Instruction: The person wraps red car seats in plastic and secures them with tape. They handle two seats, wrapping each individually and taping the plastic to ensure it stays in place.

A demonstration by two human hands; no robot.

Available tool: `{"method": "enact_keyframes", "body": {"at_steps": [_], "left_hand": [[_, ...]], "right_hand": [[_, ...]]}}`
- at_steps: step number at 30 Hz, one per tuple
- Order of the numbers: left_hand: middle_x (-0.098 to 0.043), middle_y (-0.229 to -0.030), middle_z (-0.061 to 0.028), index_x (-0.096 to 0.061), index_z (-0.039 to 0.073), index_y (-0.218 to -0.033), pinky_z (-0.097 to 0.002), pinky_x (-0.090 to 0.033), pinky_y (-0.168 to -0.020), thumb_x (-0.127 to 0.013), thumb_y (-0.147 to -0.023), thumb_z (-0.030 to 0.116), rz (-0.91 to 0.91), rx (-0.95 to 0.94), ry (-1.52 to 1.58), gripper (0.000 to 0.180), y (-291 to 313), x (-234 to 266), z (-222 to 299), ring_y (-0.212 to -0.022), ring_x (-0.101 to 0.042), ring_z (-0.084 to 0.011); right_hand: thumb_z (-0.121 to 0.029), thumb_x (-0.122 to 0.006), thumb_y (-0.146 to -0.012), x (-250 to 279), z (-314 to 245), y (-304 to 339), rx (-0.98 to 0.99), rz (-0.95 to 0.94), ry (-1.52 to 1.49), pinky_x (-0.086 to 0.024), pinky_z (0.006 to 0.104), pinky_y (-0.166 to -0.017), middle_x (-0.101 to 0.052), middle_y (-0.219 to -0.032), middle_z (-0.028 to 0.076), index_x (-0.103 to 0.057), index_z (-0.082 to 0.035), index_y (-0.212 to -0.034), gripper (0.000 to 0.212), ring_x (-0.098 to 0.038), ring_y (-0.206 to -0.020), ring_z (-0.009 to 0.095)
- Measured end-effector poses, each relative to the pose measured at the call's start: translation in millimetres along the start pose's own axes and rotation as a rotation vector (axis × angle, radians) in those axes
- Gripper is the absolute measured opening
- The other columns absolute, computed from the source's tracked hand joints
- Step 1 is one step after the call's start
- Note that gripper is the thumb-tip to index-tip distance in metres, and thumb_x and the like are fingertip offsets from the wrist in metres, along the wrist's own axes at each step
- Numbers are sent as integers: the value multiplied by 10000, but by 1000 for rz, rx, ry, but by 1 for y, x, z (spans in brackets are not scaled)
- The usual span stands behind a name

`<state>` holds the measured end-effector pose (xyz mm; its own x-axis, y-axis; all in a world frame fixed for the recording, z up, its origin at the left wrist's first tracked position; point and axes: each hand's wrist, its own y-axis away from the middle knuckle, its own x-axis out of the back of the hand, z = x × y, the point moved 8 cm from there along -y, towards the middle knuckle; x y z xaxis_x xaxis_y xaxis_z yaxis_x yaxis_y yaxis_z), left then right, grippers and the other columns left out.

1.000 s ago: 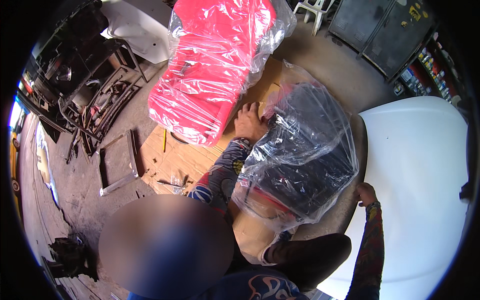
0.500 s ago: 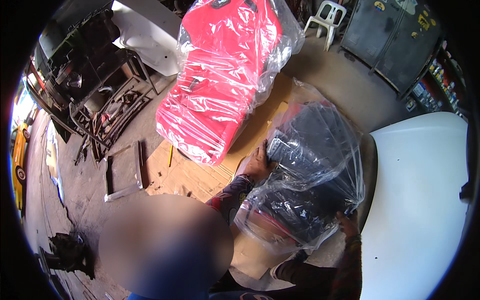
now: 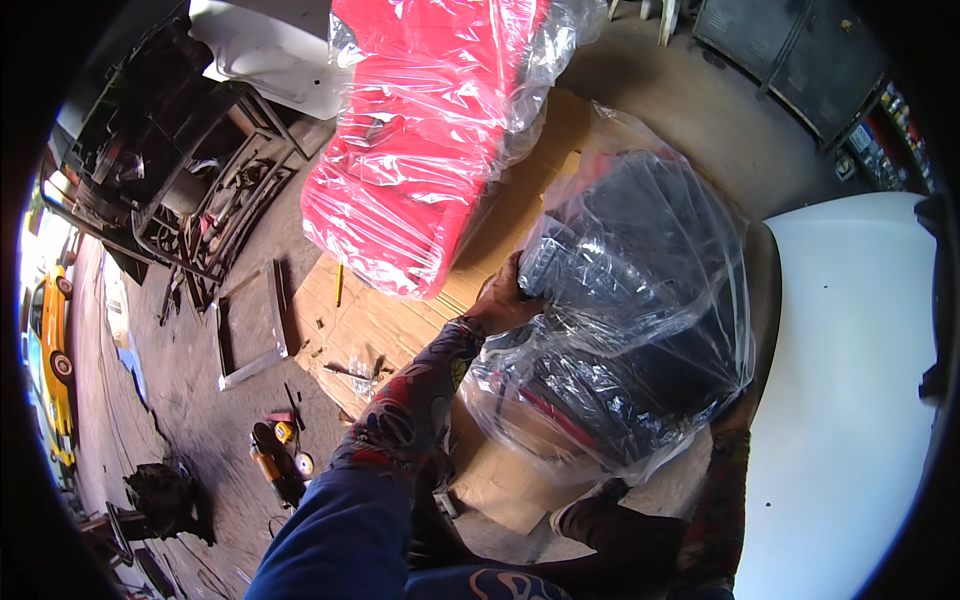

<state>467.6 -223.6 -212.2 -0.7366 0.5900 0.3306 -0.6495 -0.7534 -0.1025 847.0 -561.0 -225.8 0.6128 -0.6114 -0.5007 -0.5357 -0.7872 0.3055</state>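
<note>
A black car seat with some red at its edges lies in loose clear plastic, right of centre. My left hand is closed on its left side, at a dark ribbed part under the wrap. At the seat's lower right corner, my right hand grips from beneath, its fingers mostly hidden by the seat and plastic. A red car seat, also wrapped in clear plastic, lies beyond my left hand on flattened cardboard.
A white body panel stands close to my right arm. On the floor at left are a metal frame, a power tool and a tape measure. Grey lockers and a cluttered metal rack stand farther off.
The view has shifted, and the red seat and lockers sit higher in it. Both hands stay at the black seat; my right hand is now more hidden under its corner.
</note>
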Motion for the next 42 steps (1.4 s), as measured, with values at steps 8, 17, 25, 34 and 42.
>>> {"method": "enact_keyframes", "body": {"at_steps": [8,17,25,34,42], "left_hand": [[-525,-1291,-73,-236,78,-1533,-338,-489,-962,-777,-853,83,-45,-69,47,869,4,0,15,-1163,-513,-155],[-530,-1422,-114,-458,101,-1470,-503,-350,-1057,-507,-896,746,-41,495,622,865,-43,71,5,-1284,-509,-242],[-661,-1213,-142,-618,80,-1305,-399,-466,-967,-527,-994,543,-308,374,798,565,-88,-36,-100,-1115,-610,-249],[-709,-1097,-230,-691,51,-1196,-430,-518,-909,-618,-937,520,178,512,-104,540,-16,-14,-304,-1030,-675,-369],[-715,-855,-239,-718,4,-835,-461,-541,-790,-747,-815,444,939,773,-265,442,71,39,-279,-859,-703,-387]], "right_hand": [[-517,-387,-989,29,18,-1,-162,246,-212,-464,482,-1045,-624,-1337,114,-574,-87,-1363,601,-583,-1213,334],[-550,-366,-989,138,23,-43,36,399,-89,-461,506,-1043,-600,-1335,159,-560,-61,-1364,645,-569,-1218,349],[-593,-361,-982,58,26,29,354,815,326,-445,512,-1056,-551,-1376,180,-524,-50,-1392,700,-536,-1247,357],[-641,-355,-974,-80,83,63,441,826,609,-426,518,-1070,-496,-1422,204,-484,-38,-1424,764,-499,-1279,367],[-683,-350,-967,-50,50,67,494,874,675,-409,524,-1083,-447,-1463,225,-449,-26,-1453,823,-467,-1308,375]]}}
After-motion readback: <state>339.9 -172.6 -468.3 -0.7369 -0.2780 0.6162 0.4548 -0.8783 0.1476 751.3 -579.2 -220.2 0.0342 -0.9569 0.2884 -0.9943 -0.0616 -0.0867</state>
